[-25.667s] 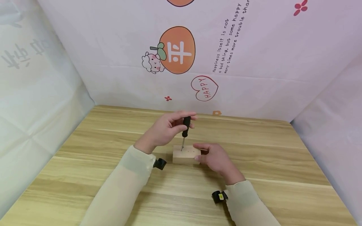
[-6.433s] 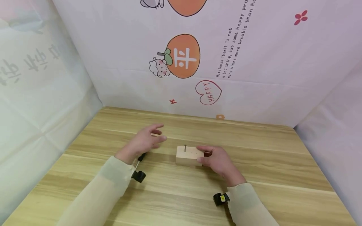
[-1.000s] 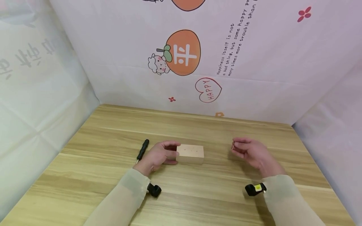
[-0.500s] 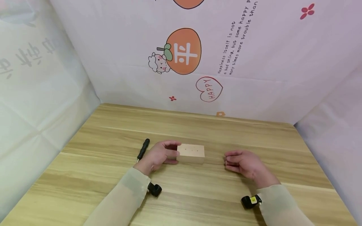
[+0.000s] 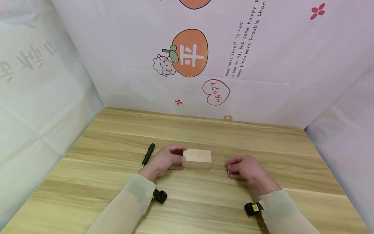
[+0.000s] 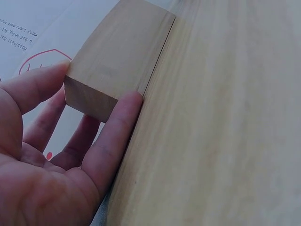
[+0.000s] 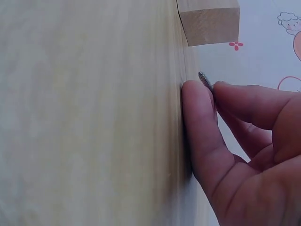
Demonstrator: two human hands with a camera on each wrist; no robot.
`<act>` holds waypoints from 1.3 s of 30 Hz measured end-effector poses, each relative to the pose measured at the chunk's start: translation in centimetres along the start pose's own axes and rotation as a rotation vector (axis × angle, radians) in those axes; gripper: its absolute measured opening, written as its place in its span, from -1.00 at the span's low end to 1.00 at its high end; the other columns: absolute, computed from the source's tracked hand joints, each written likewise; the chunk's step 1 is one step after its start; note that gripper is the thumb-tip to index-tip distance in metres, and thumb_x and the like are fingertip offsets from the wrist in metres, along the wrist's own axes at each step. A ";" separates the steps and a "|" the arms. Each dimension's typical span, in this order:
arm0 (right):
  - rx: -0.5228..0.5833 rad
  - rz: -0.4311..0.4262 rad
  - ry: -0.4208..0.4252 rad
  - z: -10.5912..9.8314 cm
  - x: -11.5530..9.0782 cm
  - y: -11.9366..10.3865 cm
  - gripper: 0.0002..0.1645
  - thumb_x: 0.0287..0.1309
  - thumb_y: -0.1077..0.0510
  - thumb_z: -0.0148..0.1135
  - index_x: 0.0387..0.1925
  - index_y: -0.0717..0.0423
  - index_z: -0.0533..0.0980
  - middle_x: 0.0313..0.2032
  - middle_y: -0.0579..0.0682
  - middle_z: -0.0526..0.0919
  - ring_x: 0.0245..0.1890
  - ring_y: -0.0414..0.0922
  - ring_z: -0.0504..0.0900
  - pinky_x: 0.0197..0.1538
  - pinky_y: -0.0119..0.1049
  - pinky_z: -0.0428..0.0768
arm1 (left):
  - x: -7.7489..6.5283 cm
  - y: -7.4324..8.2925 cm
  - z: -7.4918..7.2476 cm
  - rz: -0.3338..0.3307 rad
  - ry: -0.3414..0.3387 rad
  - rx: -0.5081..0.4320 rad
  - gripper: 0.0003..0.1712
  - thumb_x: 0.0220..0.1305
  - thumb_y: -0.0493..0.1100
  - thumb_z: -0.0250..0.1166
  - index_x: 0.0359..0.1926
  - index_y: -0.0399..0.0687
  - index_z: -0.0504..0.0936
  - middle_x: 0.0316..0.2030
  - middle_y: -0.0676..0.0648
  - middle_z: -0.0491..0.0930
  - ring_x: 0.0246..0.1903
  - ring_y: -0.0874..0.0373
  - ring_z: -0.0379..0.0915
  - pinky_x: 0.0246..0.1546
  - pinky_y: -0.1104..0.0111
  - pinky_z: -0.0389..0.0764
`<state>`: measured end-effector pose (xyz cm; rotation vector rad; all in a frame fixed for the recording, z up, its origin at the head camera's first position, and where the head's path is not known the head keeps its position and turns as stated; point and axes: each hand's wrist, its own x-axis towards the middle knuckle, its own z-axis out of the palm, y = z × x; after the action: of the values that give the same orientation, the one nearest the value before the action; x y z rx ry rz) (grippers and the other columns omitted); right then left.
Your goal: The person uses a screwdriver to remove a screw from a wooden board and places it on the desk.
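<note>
A pale wooden block (image 5: 197,156) with several small holes in its top lies on the table. My left hand (image 5: 166,159) grips its left end, thumb and fingers against the sides. In the left wrist view the block (image 6: 120,52) has fingertips right at its near edges. To the right of the block, low over the table, my right hand (image 5: 246,167) pinches a screw. The right wrist view shows the screw's (image 7: 205,81) threaded tip poking out between thumb and finger. Its head is hidden by the fingers.
A black-handled screwdriver (image 5: 148,154) lies on the table left of my left hand, its tip hidden behind the wrist. The wood-grain table (image 5: 190,201) meets a printed cloth backdrop (image 5: 131,84) at its rear edge.
Earlier my left hand turned the screwdriver on the screw, then laid it down; the screw left the block. Left hand took over the block. Lately my right hand moved left and nearer with the screw.
</note>
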<state>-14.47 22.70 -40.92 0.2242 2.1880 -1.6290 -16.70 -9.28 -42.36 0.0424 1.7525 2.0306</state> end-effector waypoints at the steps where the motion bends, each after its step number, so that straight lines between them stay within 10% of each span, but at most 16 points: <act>1: -0.009 0.001 -0.001 0.1 0.0 -0.1 -0.77 0.25 0.44 0.21 -0.06 0.45 0.57 -0.24 0.18 0.60 -0.31 -0.04 0.63 -0.20 -0.17 0.71 | 0.0 0.0 0.0 0.000 0.000 0.000 -0.51 0.23 -0.43 0.37 0.20 -0.21 0.58 0.05 -0.19 0.44 -0.13 0.02 0.50 -0.11 0.06 0.68; 39: -0.067 0.006 -0.056 -0.1 -0.8 -0.5 -0.74 0.31 0.30 0.24 -0.03 0.38 0.59 -0.20 0.14 0.64 -0.28 -0.01 0.65 -0.20 -0.13 0.71 | 0.0 0.3 0.2 -0.019 0.009 0.005 -0.51 0.24 -0.43 0.36 0.20 -0.20 0.59 0.13 -0.19 0.44 -0.08 0.00 0.48 -0.12 0.05 0.68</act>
<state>-13.98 22.71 -40.09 0.1645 2.1937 -1.5369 -16.72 -9.16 -41.99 0.0182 1.7574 2.0162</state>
